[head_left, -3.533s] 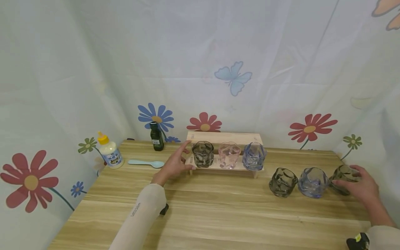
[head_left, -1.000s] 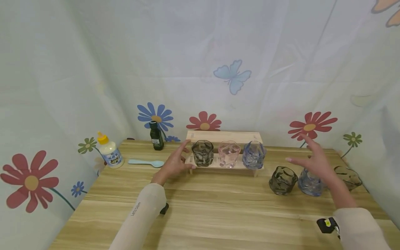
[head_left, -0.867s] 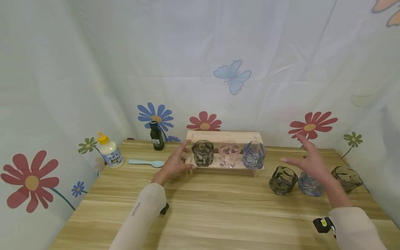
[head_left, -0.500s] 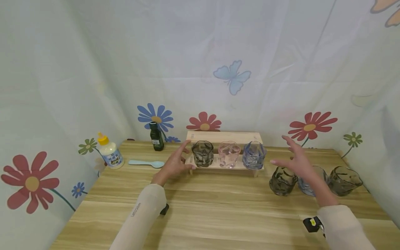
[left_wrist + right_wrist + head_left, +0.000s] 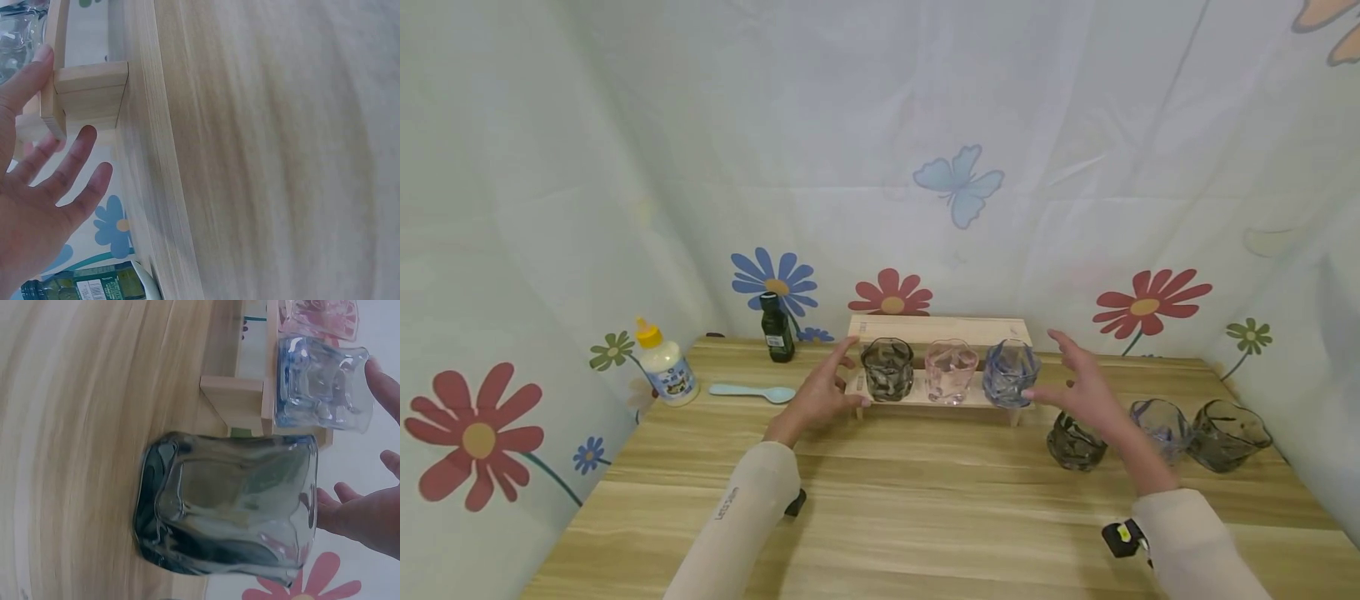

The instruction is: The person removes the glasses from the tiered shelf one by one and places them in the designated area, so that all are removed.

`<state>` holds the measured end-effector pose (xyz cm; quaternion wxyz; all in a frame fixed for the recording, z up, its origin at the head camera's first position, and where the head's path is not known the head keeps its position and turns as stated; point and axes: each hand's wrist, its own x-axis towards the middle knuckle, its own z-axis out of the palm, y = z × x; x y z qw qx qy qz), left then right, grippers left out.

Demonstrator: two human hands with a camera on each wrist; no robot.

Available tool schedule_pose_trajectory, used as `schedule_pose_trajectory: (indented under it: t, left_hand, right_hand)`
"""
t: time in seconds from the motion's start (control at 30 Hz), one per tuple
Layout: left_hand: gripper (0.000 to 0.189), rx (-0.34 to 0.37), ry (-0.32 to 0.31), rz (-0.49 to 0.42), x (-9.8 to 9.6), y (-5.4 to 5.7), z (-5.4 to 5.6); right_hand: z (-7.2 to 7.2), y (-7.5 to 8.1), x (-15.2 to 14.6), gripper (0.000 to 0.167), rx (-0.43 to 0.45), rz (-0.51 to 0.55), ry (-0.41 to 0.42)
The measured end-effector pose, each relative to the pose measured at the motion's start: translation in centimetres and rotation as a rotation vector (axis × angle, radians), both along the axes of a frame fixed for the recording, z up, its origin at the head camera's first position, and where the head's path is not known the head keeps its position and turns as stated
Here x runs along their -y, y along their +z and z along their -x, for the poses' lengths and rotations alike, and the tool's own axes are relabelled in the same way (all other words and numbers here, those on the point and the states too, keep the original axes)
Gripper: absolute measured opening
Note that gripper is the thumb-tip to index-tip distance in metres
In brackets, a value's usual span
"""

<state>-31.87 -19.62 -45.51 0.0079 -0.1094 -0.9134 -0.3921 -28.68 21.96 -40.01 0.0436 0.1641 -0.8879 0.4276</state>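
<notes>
A two-step wooden rack [image 5: 940, 331] stands at the back of the table. On its lower step sit a dark grey glass [image 5: 887, 371], a pink glass [image 5: 951, 372] and a blue glass [image 5: 1011, 375]. My left hand [image 5: 820, 396] spans the rack's left end with spread fingers, its thumb against the front board in the left wrist view. My right hand [image 5: 1090, 396] reaches with thumb and fingers apart beside the blue glass. Its thumb tip lies at that glass; whether they touch I cannot tell. Below the right hand stands another dark glass [image 5: 1073, 446], partly hidden.
To the right stand a pale blue glass [image 5: 1161, 427], partly behind the right forearm, and a grey-green glass [image 5: 1228, 435]. On the left are a yellow-capped bottle [image 5: 670, 373], a light blue spoon [image 5: 752, 392] and a dark green bottle [image 5: 777, 329]. A flowered curtain [image 5: 820, 167] hangs behind.
My right hand has let go of the grey-green glass at the far right and moved left over the other glasses to the blue glass on the rack. The left hand has stayed put.
</notes>
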Motion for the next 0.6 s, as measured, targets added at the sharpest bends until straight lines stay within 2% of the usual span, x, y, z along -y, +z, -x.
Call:
schedule_pose_trajectory:
  t: [0.33, 0.6]
  left_hand:
    - [0.106, 0.002, -0.007, -0.010, 0.1, -0.1, 0.0]
    - [0.106, -0.016, -0.014, -0.003, 0.1, 0.1, 0.0]
  right_hand:
    - [0.5, -0.9, 1.9, 0.100, -0.011, 0.003, 0.004]
    - [0.9, -1.4, 2.6, 0.103, 0.025, 0.002, 0.017]
